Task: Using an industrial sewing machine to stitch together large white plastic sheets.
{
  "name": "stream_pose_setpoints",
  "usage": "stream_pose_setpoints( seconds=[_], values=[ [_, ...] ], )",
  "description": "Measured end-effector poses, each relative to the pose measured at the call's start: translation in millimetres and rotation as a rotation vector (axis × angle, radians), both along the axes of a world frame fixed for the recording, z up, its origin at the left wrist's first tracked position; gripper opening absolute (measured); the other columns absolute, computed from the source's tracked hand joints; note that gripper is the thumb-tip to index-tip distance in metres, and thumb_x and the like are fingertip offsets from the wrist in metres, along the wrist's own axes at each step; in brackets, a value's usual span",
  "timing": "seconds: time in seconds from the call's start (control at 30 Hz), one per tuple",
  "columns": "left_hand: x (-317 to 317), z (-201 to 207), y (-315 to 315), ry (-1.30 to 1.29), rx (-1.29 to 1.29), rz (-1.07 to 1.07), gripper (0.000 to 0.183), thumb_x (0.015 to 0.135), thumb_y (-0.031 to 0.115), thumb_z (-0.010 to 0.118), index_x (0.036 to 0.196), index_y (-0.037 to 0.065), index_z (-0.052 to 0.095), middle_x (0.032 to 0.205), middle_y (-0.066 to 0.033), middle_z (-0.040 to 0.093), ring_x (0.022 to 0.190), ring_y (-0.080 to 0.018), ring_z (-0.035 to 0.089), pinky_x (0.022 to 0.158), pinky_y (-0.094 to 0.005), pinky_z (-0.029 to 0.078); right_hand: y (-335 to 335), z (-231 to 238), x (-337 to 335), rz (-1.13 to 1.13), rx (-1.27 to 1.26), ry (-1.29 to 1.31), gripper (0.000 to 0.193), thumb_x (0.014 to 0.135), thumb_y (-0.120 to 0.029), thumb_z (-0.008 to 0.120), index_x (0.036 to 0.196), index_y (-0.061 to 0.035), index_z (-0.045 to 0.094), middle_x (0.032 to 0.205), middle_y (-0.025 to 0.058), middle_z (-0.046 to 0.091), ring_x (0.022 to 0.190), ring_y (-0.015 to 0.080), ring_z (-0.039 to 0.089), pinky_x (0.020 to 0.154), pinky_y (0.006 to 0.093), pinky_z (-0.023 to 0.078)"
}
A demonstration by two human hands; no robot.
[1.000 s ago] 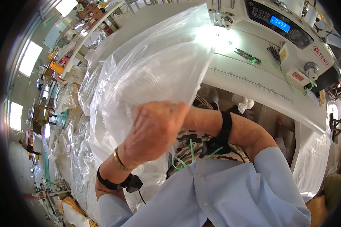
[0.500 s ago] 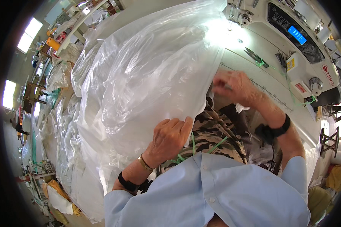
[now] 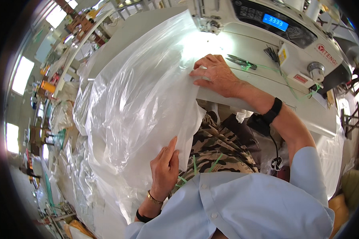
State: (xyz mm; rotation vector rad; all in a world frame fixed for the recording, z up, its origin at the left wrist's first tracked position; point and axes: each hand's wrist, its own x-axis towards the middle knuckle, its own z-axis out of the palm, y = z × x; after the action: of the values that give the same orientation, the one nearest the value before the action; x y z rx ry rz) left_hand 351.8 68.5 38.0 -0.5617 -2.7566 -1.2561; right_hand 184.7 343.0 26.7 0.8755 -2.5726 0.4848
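Observation:
A large translucent plastic sheet (image 3: 139, 95) spreads from the sewing machine (image 3: 283, 30) down over the table's front edge toward my lap. My right hand (image 3: 216, 75) rests on the sheet's right edge just below the lit needle area, its fingers spread and slightly bent. Lower down, my left hand (image 3: 163, 169) lies against the sheet close to its near edge. Its index finger is stretched out along the plastic, with the thumb apart from it; the other fingers are partly hidden.
Thread snips (image 3: 241, 62) with green string lie on the table (image 3: 227, 95) right of my right hand. Dark tools (image 3: 273, 53) lie beside the machine's base. More crumpled plastic (image 3: 77, 171) is heaped at the left. An orange container (image 3: 48, 87) stands on the far left.
My right hand has moved left and forward onto the sheet's edge. My left hand has loosened from its closed hold and stretched out its index finger. The view has shifted, and the sheet lies flatter.

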Motion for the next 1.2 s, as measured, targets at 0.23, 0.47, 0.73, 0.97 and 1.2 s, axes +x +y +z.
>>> stream_pose_setpoints(
  seconds=[0.23, 0.47, 0.73, 0.97, 1.2],
  values=[
    [-14.3, -13.7, 6.6, 0.027, -0.068, -0.097, 0.038, 0.082, -0.008, 0.049, 0.117, -0.001, 0.062, 0.077, -0.0157, 0.054, 0.062, -0.0299, 0.054, 0.056, -0.0369, 0.044, -0.7, -8.8, -7.5, -0.173, -0.004, 0.006, 0.050, 0.091, -0.046, 0.058, 0.124, -0.0099, 0.057, 0.121, 0.0075, 0.059, 0.119, 0.0239, 0.049, 0.098, 0.0466, 0.034],
    [-41.5, -11.5, 21.0, 0.058, -0.188, -0.211, 0.027, 0.076, -0.003, 0.051, 0.098, 0.000, 0.067, 0.073, -0.0151, 0.052, 0.062, -0.0333, 0.054, 0.056, -0.0401, 0.043, 1.7, -10.2, -10.4, -0.241, 0.085, -0.114, 0.062, 0.094, -0.055, 0.046, 0.137, -0.0100, 0.044, 0.139, 0.0106, 0.049, 0.129, 0.0267, 0.045, 0.106, 0.0533, 0.030],
    [-101.6, 4.5, 46.7, 0.222, -0.245, -0.275, 0.021, 0.078, 0.002, 0.050, 0.091, -0.001, 0.067, 0.076, -0.0153, 0.056, 0.066, -0.0357, 0.057, 0.061, -0.0433, 0.046, 5.1, -4.3, -17.2, -0.219, 0.118, -0.234, 0.078, 0.091, -0.063, 0.042, 0.147, -0.0093, 0.032, 0.152, 0.0206, 0.030, 0.139, 0.0340, 0.033, 0.111, 0.0555, 0.022],
    [-156.9, 17.1, 80.5, 0.282, -0.272, -0.306, 0.015, 0.081, 0.005, 0.050, 0.082, -0.001, 0.065, 0.076, -0.0162, 0.058, 0.068, -0.0367, 0.059, 0.062, -0.0446, 0.047, 8.3, -4.7, -16.8, -0.201, 0.057, -0.222, 0.077, 0.092, -0.052, 0.050, 0.147, -0.0014, 0.031, 0.153, 0.0204, 0.029, 0.140, 0.0339, 0.032, 0.112, 0.0538, 0.022],
    [-213.7, 13.1, 110.2, 0.371, -0.269, -0.270, 0.018, 0.083, 0.009, 0.050, 0.072, -0.001, 0.059, 0.070, -0.0179, 0.057, 0.066, -0.0373, 0.059, 0.061, -0.0462, 0.046, 10.2, -5.8, -20.7, -0.172, -0.040, -0.216, 0.064, 0.095, -0.034, 0.051, 0.144, 0.0040, 0.033, 0.150, 0.0211, 0.034, 0.137, 0.0321, 0.037, 0.111, 0.0496, 0.025]
  ],
)
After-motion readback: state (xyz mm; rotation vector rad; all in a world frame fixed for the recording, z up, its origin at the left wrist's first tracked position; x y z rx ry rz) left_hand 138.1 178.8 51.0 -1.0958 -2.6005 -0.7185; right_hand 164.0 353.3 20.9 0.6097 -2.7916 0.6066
